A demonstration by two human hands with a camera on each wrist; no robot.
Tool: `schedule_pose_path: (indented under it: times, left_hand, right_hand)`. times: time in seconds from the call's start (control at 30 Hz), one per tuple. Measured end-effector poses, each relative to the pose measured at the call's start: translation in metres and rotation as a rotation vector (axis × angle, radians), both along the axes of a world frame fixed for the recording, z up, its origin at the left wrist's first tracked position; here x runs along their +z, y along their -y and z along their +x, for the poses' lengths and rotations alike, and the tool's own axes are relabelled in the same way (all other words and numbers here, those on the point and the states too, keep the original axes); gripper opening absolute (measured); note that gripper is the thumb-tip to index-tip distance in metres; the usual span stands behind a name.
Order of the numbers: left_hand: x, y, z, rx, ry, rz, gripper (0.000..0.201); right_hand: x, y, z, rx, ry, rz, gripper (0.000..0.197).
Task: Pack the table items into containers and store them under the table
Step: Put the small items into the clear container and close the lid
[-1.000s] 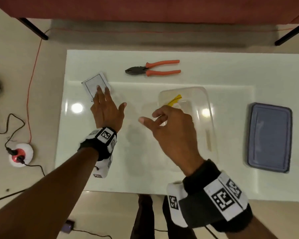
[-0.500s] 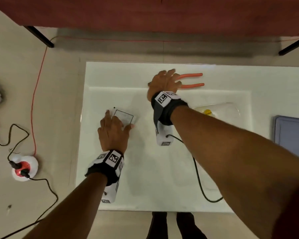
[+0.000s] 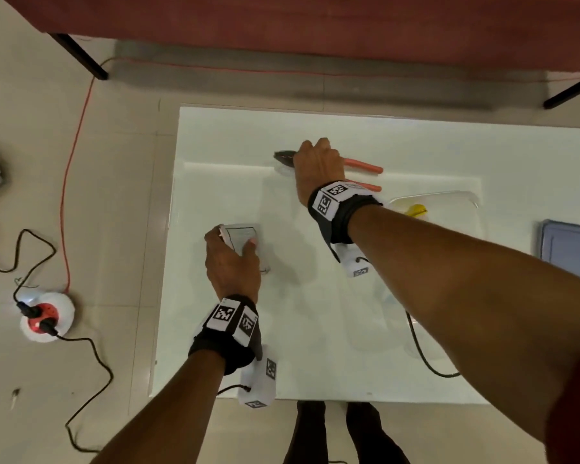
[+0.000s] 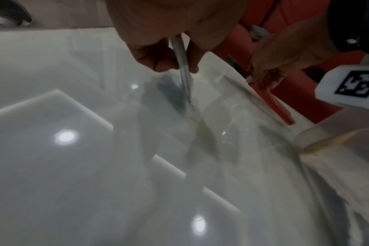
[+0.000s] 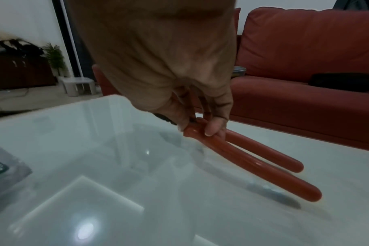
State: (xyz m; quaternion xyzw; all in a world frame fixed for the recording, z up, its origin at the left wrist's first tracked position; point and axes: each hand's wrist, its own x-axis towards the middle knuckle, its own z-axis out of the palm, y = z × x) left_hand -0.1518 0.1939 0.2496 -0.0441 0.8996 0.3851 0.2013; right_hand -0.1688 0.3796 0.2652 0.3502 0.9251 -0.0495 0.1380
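In the head view, orange-handled pliers (image 3: 365,168) are at the far middle of the white glass table (image 3: 315,346). My right hand (image 3: 312,155) grips them near the pivot. The right wrist view shows thumb and fingers pinching the pliers (image 5: 253,159), whose handles are raised above their shadow. My left hand (image 3: 235,241) pinches a thin white square plate (image 3: 241,233) by its edges and tilts it up off the table. The plate (image 4: 183,66) appears edge-on in the left wrist view. A clear container (image 3: 449,199) at the right holds a yellow item (image 3: 416,209).
A blue-grey lid (image 3: 573,249) lies at the table's right edge. A red sofa (image 3: 315,15) stands beyond the table. On the floor to the left sit a round power socket (image 3: 44,316) and several cables. My feet are at the table's near edge.
My right hand left the clear container, reached far to the pliers and gripped them. My left hand slid the white plate nearer, then pinched and tilted it up.
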Motion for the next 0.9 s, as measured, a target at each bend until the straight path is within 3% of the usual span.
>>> schedule_pose_path:
  times: [0.1,0.17,0.27,0.37,0.53,0.73,0.9]
  left_hand:
    - [0.026,-0.008,0.015,0.109,-0.098,0.140,0.038]
    - [0.050,-0.018,0.028,0.172,-0.110,0.268,0.033]
    - [0.088,-0.041,0.064,0.167,-0.070,0.415,0.028]
    - [0.108,-0.068,0.108,0.049,-0.007,0.447,0.030]
    - [0.102,-0.102,0.180,-0.233,0.040,0.216,0.038]
    - [0.080,-0.098,0.217,-0.392,-0.066,-0.028,0.040]
    - [0.072,-0.091,0.228,-0.378,-0.242,0.052,0.058]
  right_hand:
    - [0.038,0.004,0.009,-0.068,-0.240,-0.082,0.034]
    - [0.071,0.003,0.019,-0.221,-0.489,-0.249,0.039]
    - [0.120,-0.006,0.057,-0.409,-0.831,-0.408,0.029]
    - [0.162,-0.018,0.118,-0.575,-1.030,-0.458,0.008]
    - [0.177,-0.033,0.221,-0.757,-0.942,-0.381,0.019]
    - [0.159,-0.040,0.276,-0.848,-0.978,-0.303,0.024]
    - [0.157,-0.043,0.278,-0.791,-1.016,-0.350,0.019]
